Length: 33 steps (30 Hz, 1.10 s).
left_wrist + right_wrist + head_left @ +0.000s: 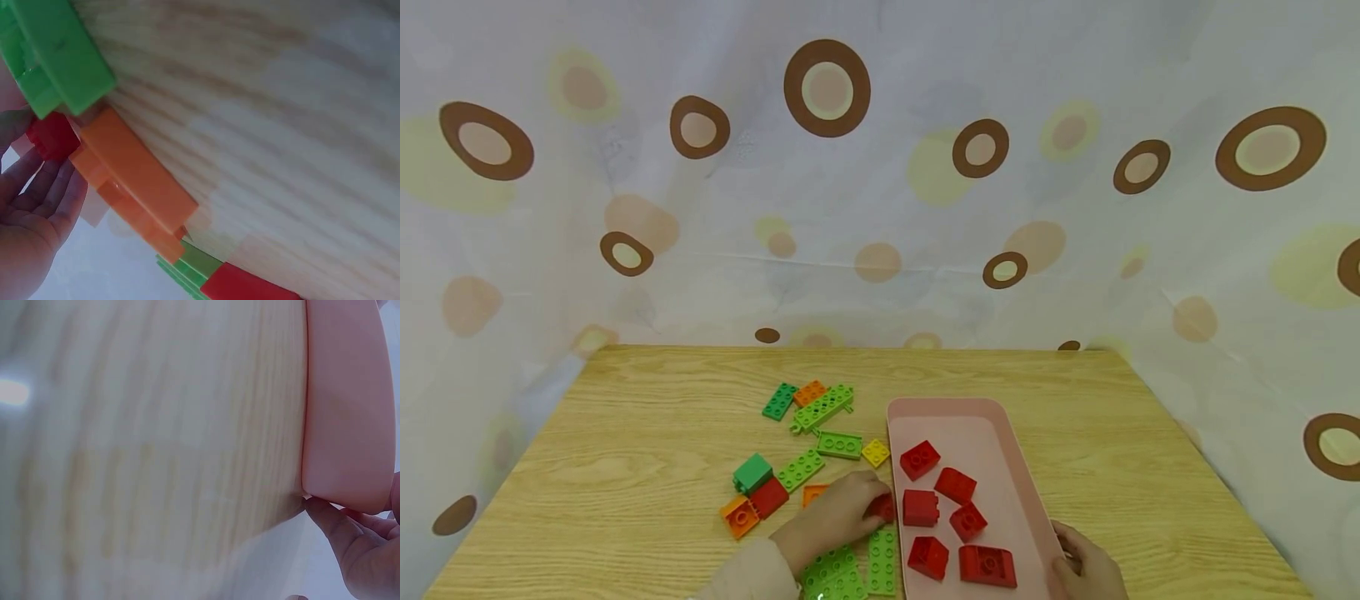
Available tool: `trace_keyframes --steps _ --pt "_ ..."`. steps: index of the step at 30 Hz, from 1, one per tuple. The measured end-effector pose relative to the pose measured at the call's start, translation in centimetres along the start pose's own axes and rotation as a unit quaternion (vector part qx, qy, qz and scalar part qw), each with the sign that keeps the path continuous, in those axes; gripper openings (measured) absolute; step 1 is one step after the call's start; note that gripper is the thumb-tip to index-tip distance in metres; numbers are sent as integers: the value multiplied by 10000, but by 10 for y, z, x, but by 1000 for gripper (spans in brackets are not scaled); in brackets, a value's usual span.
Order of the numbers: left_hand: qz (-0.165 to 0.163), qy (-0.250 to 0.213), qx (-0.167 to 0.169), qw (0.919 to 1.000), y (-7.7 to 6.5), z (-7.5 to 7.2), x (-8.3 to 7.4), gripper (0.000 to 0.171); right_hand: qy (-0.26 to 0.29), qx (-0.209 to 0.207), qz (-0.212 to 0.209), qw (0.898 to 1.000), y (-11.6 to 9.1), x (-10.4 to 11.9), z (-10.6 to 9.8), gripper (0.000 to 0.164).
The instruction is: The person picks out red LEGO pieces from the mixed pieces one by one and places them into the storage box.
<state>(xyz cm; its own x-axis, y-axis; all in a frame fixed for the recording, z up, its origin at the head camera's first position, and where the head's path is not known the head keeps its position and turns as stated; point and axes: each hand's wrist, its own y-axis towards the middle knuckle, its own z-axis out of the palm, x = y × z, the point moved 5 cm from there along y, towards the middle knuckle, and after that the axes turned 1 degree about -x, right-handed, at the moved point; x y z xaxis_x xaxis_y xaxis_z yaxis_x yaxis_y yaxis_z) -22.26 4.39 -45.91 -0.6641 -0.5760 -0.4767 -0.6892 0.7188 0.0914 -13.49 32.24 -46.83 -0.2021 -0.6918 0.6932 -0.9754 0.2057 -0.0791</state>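
Note:
My left hand [842, 510] pinches a red brick [882, 507] between thumb and fingers, right beside the left wall of a pink tray [973, 425]. In the left wrist view the same red brick [55, 137] shows in the fingers, close to an orange brick [137, 175] and a green brick [65, 53]. My right hand [1090, 567] grips the tray's right rim, thumb over the edge; in the right wrist view its fingers [331, 525] curl under the tray's corner. Several red bricks, one a red block [921, 507], lie spread inside the tray.
Left of the tray lie light green plates [882, 562], a yellow brick [876, 452], a dark green brick [752, 473], a red brick [769, 497] and an orange brick [741, 517]. Farther back are a long light green piece [822, 408] and a dark green plate [779, 401]. A patterned curtain [880, 208] hangs behind the table.

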Motion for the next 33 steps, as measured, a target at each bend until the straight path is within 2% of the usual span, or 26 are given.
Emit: trace_keyframes --steps 5,12,15,20,23,26,33 --pt "-37 42 -256 9997 -1 -8 0 21 -28 -43 -14 10000 0 0 0 40" --pt "-493 73 -425 9979 0 -17 5 25 -17 -1 24 10000 0 -2 1 41" --pt "-561 121 -545 9969 1 -21 7 26 29 31 56 10000 2 -4 1 41" --pt "-539 397 -997 9928 4 -32 4 26 48 15 29 10000 1 -3 1 41" --pt "-521 487 -1253 9896 5 -37 -1 24 63 6 21 10000 1 -3 2 41" --pt "-519 527 -1372 9878 8 -41 -9 24 74 12 63 10000 2 -4 2 41" --pt "-189 780 -1338 9878 19 -45 -37 27 117 44 110 9999 2 -4 3 41"
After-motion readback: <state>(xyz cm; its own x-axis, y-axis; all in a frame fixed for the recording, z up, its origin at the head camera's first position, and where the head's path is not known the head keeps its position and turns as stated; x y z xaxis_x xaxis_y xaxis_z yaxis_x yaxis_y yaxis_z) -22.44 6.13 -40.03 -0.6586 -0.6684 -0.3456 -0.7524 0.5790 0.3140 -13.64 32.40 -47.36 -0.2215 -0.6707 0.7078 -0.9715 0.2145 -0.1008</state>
